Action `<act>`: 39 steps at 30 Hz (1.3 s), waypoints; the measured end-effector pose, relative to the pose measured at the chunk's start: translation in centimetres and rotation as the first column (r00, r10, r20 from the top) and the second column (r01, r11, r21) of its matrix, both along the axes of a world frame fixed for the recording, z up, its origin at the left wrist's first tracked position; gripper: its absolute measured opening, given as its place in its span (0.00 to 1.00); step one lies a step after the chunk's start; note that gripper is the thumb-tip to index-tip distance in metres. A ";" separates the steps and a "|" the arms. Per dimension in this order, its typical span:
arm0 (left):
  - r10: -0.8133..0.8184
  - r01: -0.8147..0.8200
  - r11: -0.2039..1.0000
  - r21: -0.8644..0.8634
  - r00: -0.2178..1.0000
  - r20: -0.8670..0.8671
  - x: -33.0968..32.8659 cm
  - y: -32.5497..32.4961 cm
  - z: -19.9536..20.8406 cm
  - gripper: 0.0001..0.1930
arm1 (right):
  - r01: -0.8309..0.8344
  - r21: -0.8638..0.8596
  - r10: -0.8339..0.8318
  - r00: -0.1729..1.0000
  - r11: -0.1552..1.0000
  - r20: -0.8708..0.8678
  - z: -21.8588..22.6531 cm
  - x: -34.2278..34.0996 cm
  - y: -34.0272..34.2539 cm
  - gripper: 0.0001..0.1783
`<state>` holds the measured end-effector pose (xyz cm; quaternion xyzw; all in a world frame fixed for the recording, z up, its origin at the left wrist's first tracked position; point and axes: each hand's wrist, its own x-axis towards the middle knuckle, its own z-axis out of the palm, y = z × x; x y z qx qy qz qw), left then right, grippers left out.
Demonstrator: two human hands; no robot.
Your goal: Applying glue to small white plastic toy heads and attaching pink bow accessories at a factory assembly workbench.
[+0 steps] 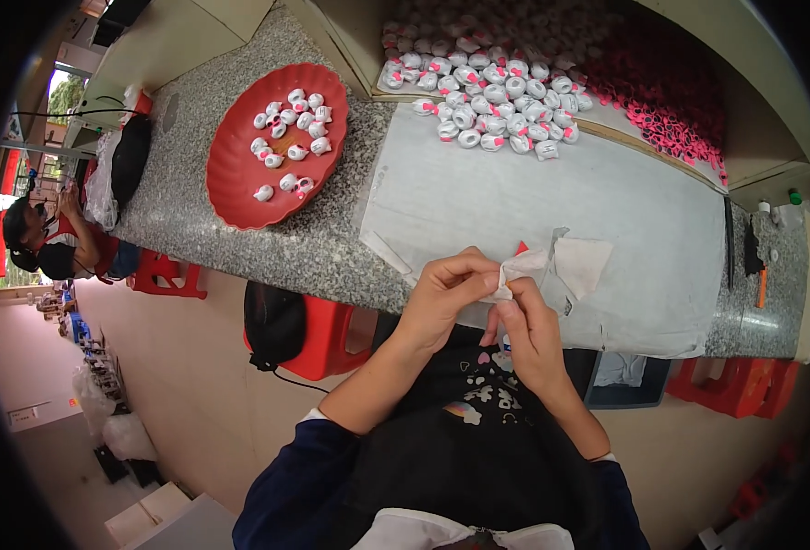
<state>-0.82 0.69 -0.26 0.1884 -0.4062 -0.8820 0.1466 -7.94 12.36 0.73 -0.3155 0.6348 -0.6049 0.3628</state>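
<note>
Above the near edge of the worktop, my left hand (449, 295) and my right hand (530, 332) meet with their fingertips closed on a small crumpled white cloth or paper piece (524, 265). A red-pink tip (521, 247) shows at its upper edge. Whatever else lies between the fingers is hidden. Just right of the hands, a flat off-white square piece (585, 264) rests on the grey board (662, 247). Past the board's far edge is a heap of small white wrapped pieces with pink bits (515, 101).
A red scalloped bowl (231, 188) with several white pieces stands left. Pink rings (666, 128) pile at the far right. An orange-handled tool (762, 287) lies right. Below the worktop are a red stool (327, 344) and a dark bin (654, 390). Another person (61, 238) sits far left.
</note>
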 end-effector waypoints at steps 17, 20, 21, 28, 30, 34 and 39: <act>0.386 -0.368 0.919 0.142 0.912 -0.140 -0.1 0.6 0.7 0.04 | -0.109 0.080 0.100 0.988 0.991 0.115 0.3 0.6 -0.6 0.09; 0.560 -0.565 0.824 0.037 0.806 -0.192 -0.7 -4.1 3.1 0.05 | -0.131 0.108 0.116 0.984 0.985 0.133 -0.2 0.7 0.6 0.08; 0.564 -0.568 0.822 0.040 0.804 -0.190 -0.6 -4.9 3.3 0.05 | -0.103 0.060 0.090 0.977 0.993 0.193 -0.4 0.8 0.9 0.08; 0.160 -0.030 0.271 -0.962 0.987 0.014 0.1 -4.1 1.9 0.03 | -0.127 0.036 0.115 0.964 0.991 0.239 -0.1 -0.1 1.2 0.09; 0.002 0.238 0.267 -0.934 0.969 0.247 0.2 -3.1 1.5 0.04 | -0.123 0.036 0.111 0.966 0.992 0.232 -0.1 -0.3 1.2 0.09; 0.104 0.148 0.241 -0.959 0.979 0.177 0.0 -2.0 2.0 0.04 | -0.029 -0.022 0.034 0.967 0.999 0.254 -0.3 -0.3 1.6 0.07; -0.039 0.073 0.602 -0.795 0.997 0.062 0.4 1.8 2.6 0.20 | 0.242 -0.077 -0.214 0.940 0.967 0.264 -0.3 0.0 2.3 0.06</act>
